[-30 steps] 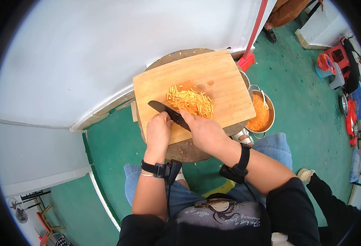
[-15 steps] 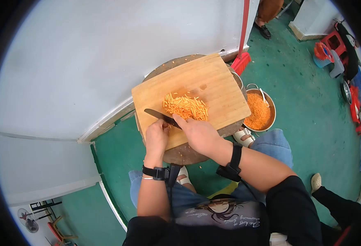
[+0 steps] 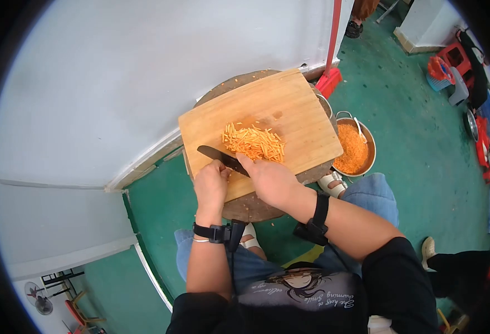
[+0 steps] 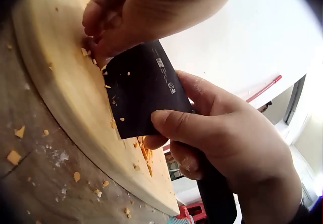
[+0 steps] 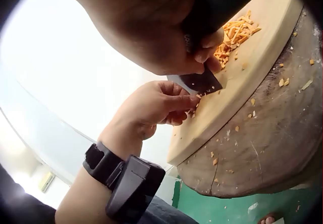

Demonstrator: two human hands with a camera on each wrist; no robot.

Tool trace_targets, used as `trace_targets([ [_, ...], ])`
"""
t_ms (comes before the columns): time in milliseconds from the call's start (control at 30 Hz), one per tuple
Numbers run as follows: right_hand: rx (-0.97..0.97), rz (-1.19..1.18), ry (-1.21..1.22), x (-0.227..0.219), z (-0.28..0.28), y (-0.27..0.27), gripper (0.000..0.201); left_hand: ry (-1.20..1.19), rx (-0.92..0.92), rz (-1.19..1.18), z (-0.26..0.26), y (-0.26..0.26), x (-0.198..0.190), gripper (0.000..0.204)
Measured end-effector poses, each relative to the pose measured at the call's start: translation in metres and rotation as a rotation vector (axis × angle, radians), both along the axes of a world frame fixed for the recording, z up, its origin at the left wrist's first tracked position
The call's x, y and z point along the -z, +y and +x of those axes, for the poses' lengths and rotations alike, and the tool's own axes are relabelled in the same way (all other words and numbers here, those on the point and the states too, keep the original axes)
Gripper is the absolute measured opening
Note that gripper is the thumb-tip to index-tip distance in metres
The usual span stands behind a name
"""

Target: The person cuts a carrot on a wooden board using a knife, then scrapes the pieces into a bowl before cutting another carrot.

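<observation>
On the wooden cutting board lies a pile of orange strips. My right hand grips a black-bladed knife by its handle; in the left wrist view its thumb presses the side of the blade. The blade lies between the pile and my left hand. In the right wrist view the fingers of my left hand are curled, with thumb and fingertips close together at the blade's edge over small orange bits; whether they pinch a piece cannot be told.
Beneath the board is a round wooden block, scattered with bits. A metal pot of orange shreds stands on the floor at the right. Behind are a white wall and a red broom. Another person's foot shows at lower right.
Since the earliest frame the head view has shifted, and the board appears slightly turned. Both hands stay by the blade, with little movement in the last half second. The person's leg at lower right has moved.
</observation>
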State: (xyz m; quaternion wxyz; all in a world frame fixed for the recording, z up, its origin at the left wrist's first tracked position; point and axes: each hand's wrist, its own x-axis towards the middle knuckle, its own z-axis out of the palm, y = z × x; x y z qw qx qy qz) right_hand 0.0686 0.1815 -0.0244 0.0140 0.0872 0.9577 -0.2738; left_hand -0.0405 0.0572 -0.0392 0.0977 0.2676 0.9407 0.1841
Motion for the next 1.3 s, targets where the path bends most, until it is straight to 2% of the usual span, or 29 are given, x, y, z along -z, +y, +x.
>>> trace_targets([
  [200, -0.005, -0.012, -0.03, -0.012, 0.006, 0.004, 0.062, 0.013, 0.003, 0.188, -0.006, -0.009, 0.012, 0.013],
  [333, -0.021, 0.021, -0.02, -0.013, 0.007, 0.002, 0.063, 0.023, 0.01, 0.174, -0.001, -0.008, 0.007, 0.014],
  [433, -0.017, 0.024, 0.002, -0.012, 0.006, 0.002, 0.062, -0.054, 0.016, 0.093, -0.002, -0.006, 0.006, 0.015],
  [500, -0.012, 0.029, 0.0, -0.011, 0.005, 0.002, 0.062, -0.029, 0.037, 0.05, -0.003, -0.005, 0.007, 0.021],
  [700, -0.005, 0.069, -0.012, -0.011, 0.005, 0.004, 0.058, 0.077, 0.025, 0.143, 0.002, -0.003, 0.006, 0.015],
  [867, -0.027, 0.122, 0.061, -0.002, 0.004, 0.003, 0.056, 0.068, 0.068, 0.111, -0.001, -0.003, 0.011, 0.013],
  [1067, -0.052, 0.209, 0.039, -0.002, 0.006, 0.002, 0.056, 0.076, 0.061, 0.085, 0.0, -0.001, 0.008, 0.012],
  [1200, -0.034, 0.221, 0.056, -0.008, 0.006, 0.0, 0.056, 0.066, 0.041, 0.072, -0.001, 0.0, 0.008, 0.011],
  [1300, -0.013, 0.123, 0.003, -0.007, 0.006, -0.001, 0.066, 0.074, 0.045, 0.1, 0.0, 0.0, 0.008, 0.012],
])
